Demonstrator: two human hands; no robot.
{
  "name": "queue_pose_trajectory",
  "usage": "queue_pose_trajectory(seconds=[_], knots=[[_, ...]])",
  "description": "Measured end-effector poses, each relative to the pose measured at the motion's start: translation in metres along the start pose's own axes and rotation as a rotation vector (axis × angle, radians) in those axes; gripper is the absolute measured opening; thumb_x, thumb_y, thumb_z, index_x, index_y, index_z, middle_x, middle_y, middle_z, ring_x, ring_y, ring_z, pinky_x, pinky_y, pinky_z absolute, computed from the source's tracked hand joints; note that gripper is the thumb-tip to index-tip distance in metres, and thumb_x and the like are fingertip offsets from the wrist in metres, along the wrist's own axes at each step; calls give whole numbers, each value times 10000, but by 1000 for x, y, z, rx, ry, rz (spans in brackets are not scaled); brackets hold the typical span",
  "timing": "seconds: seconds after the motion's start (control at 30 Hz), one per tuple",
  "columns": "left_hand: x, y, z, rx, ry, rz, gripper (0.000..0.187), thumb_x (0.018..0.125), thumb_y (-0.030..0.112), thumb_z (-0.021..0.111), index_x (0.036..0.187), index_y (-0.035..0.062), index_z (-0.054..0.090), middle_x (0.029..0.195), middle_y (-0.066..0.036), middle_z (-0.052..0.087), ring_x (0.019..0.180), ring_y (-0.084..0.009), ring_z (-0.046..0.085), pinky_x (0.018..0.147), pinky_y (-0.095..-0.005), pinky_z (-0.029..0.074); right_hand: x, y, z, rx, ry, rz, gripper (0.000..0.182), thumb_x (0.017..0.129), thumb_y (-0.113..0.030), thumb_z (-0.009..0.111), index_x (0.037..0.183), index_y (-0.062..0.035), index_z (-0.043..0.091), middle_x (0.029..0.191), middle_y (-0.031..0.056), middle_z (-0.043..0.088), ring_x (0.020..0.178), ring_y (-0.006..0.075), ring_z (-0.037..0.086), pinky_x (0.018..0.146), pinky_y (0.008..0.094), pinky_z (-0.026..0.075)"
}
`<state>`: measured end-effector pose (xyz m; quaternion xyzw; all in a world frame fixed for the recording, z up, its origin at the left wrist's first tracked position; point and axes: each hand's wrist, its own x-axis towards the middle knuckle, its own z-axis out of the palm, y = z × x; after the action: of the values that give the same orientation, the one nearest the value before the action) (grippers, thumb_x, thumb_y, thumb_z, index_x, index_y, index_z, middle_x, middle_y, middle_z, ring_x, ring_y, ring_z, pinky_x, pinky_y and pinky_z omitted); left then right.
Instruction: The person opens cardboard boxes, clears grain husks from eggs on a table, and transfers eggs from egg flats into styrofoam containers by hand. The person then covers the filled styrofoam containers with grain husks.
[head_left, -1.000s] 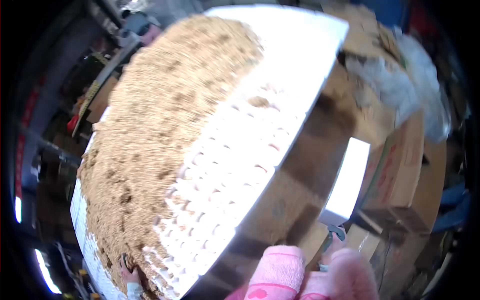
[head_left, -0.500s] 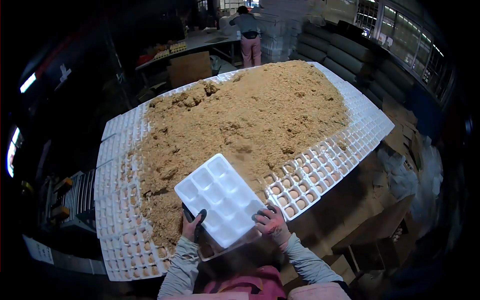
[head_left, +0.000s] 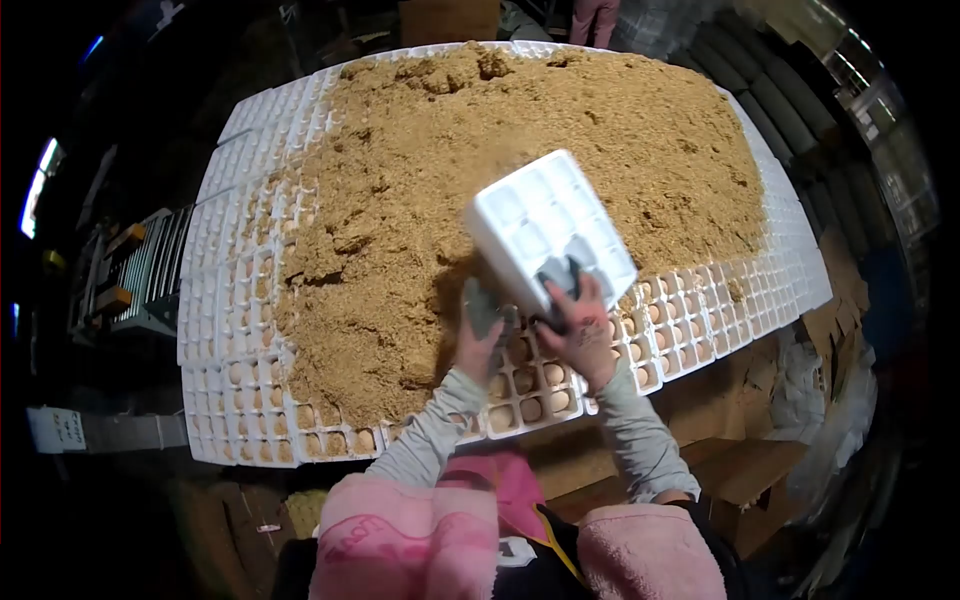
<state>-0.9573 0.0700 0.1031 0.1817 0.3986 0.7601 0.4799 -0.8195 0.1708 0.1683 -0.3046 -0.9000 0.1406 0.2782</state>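
A white foam tray with square hollows [head_left: 545,215] is held tilted above the brown crumbly heap [head_left: 420,220]. My right hand [head_left: 582,335] grips its near end, dark-covered fingers lying over the hollows. Just left of the tray's lower corner is my left hand [head_left: 480,335], fingers stretched out and thumb apart, holding nothing; whether it touches the tray is hard to tell. Below both hands sits an egg tray [head_left: 505,432] with eggs [head_left: 531,408] in its cells, partly hidden by my forearms.
White egg trays line the heap's left [head_left: 210,300] and right sides [head_left: 800,280], some cells holding eggs. A roller conveyor [head_left: 150,275] stands at left. Cardboard boxes [head_left: 740,470] lie at lower right. Stacked sacks [head_left: 770,100] and a person's pink trousers [head_left: 594,20] appear at the back.
The foam tray has moved up and right over the heap, and my left hand has come off it. Eggs in the tray beneath are now exposed. The view has tipped downward.
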Motion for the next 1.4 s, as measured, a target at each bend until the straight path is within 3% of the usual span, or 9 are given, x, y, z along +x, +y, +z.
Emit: queue_pose_trajectory(seconds=[0.1, 0.17, 0.33, 0.53, 0.67, 1.07, 1.13, 1.2, 1.4], knots=[[0, -5, -2, 281, -217, -125, 629, 882, 209, 625, 1422, 68, 333, 1352, -117, 464, 1185, -194, 488, 1018, -291, 376, 69, 130, -26, -439, 216, 166, 427, 618, -196, 762, 1011, -125, 612, 1151, 233, 487, 1033, 413, 501, 837, 460, 470], [-12, 22, -7, 1170, -191, 118, 672, 814, 332, 675, 1384, 102, 402, 1373, -177, 425, 1312, -339, 363, 1095, -423, 275, 112, 232, -37, -875, 246, 390, 339, 682, -334, 723, 978, -196, 636, 1199, 160, 501, 1098, 371, 503, 785, 452, 515], [-35, 43, -56, 1836, -284, 113, 653, 837, 518, 537, 1393, 200, 411, 1461, -130, 322, 1389, -383, 189, 1119, -577, 79, 178, 368, -22, -1015, -101, 981, 414, 743, -356, 624, 1132, -214, 632, 1316, 140, 441, 1169, 357, 449, 873, 470, 466], [-32, -11, -116, 1917, -362, 245, 389, 847, 374, 517, 1227, 297, 539, 1410, -78, 374, 1353, -419, 212, 1035, -711, 155, 251, 334, 34, -771, -171, 810, 439, 772, -355, 616, 1175, -179, 608, 1266, 136, 491, 1137, 353, 481, 903, 467, 448], [-8, 36, -124, 1971, -590, -104, 506, 874, 394, 415, 1370, 294, 418, 1510, -127, 235, 1340, -540, 139, 1019, -744, 55, 288, 276, 93, -718, -167, 556, 430, 792, -333, 609, 1186, -161, 594, 1254, 144, 500, 1126, 348, 491, 903, 467, 448], [-18, 151, -223, 1808, -105, -339, 516, 808, 438, 560, 1305, 311, 500, 1406, -144, 352, 1291, -472, 262, 991, -768, 96, 288, -127, 345, -207, -294, -163, 404, 851, -267, 586, 1220, -107, 551, 1218, 167, 526, 1092, 334, 521, 904, 467, 448], [-28, 145, -234, 1904, -162, -353, 443, 807, 435, 566, 1137, 143, 613, 1171, -145, 545, 1058, -345, 512, 946, -597, 357, 280, -194, 393, -41, -305, -279, 400, 861, -256, 583, 1226, -98, 544, 1212, 170, 530, 1086, 331, 526, 904, 467, 448], [-42, 1, -322, 1056, 249, 12, 438, 778, 447, 607, 941, 44, 658, 861, -137, 634, 792, -309, 612, 744, -433, 482, 270, -235, 432, 151, -286, -401, 395, 871, -245, 579, 1232, -89, 536, 1206, 174, 534, 1080, 329, 531, 904, 467, 448], [-36, 128, -235, 1763, -27, -280, 767, 753, 529, 619, 1377, 148, 387, 1036, -185, 597, 921, -339, 601, 788, -467, 457, 264, -180, 267, 20, -24, -486, 266, 809, -136, 662, 1045, -17, 636, 1080, 146, 583, 915, 249, 587, 727, 363, 519]])
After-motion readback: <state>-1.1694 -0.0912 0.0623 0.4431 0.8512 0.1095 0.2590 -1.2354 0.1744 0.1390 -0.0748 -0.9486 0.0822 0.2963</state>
